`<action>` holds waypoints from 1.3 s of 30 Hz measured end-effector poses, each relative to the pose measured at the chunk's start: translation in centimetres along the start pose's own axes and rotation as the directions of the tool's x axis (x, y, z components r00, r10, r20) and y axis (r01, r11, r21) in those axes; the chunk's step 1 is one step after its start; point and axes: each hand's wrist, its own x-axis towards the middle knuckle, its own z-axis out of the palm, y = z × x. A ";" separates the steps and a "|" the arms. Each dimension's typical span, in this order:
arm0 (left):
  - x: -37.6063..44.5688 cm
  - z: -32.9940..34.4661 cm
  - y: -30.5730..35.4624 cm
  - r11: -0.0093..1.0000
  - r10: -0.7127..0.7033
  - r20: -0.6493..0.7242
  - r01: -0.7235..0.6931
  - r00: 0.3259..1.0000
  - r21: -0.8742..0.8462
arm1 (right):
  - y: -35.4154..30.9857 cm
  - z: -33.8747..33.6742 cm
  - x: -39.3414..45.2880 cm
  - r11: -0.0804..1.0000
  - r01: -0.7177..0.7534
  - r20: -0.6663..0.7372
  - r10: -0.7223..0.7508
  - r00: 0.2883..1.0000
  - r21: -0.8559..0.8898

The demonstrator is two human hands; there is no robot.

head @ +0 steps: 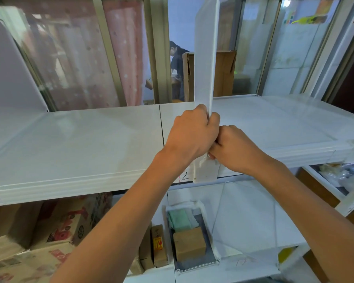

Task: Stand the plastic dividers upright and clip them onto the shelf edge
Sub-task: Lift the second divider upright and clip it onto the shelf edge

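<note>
A translucent white plastic divider (pixel 205 58) stands upright, edge-on to me, rising from the front edge of the white shelf (pixel 80 144) to the top of the view. Its lower clip end (pixel 205 172) hangs over the shelf's front lip. My left hand (pixel 190 135) is closed around the divider's near edge just above the lip. Pressed against it from the right, my right hand (pixel 233 148) grips the same divider lower down. Another divider (pixel 10 68) stands upright at the far left of the shelf.
A clear divider (pixel 247 217) stands on the lower shelf beside a small tray (pixel 192 237) with boxes. Cardboard cartons (pixel 49 231) fill the lower left. Behind the glass panes a person (pixel 177 64) stands by a tall carton.
</note>
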 end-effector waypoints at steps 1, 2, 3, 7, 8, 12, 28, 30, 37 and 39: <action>0.1 0.1 -0.2 1.000 0.000 -0.001 0.000 1.000 0.008 | 0.0 0.1 0.1 1.000 -0.003 0.003 0.004 1.000 -0.007; 0.1 0.2 -0.3 1.000 0.002 0.000 -0.002 1.000 0.022 | 0.1 0.2 0.1 1.000 -0.010 0.005 0.010 1.000 -0.016; 0.0 0.4 -0.1 0.999 0.009 0.002 -0.009 1.000 0.038 | 0.1 0.1 0.1 0.999 -0.018 0.004 0.018 1.000 -0.026; 0.0 1.0 0.1 0.990 0.058 -0.008 -0.057 0.998 0.132 | 0.7 0.3 0.1 0.998 -0.051 -0.008 0.051 0.999 -0.033; 0.1 1.2 0.0 0.987 0.067 -0.008 -0.065 0.998 0.144 | 0.9 0.5 0.1 0.998 -0.052 -0.013 0.051 0.999 -0.034; -0.1 2.0 -0.7 0.983 0.087 -0.016 -0.083 0.996 0.162 | 1.3 1.2 -0.1 0.997 -0.048 0.008 0.048 0.999 -0.060; -2.4 1.7 -3.2 0.995 -0.005 0.196 0.025 0.981 -0.100 | 2.5 1.4 -2.1 0.996 0.028 0.067 -0.034 0.997 0.089; -4.0 0.9 -4.3 0.964 0.021 0.267 0.051 0.964 -0.260 | 3.3 0.5 -3.2 0.974 -0.005 0.066 -0.011 0.998 0.227; -5.4 0.2 -7.0 0.900 -0.062 0.064 0.084 0.996 -0.428 | 4.4 -0.3 -3.8 0.954 -0.024 -0.160 0.074 0.984 0.298; -5.6 0.6 -7.2 0.925 -0.045 0.080 0.072 0.996 -0.372 | 4.5 0.3 -4.1 0.959 -0.035 -0.239 0.106 0.965 0.281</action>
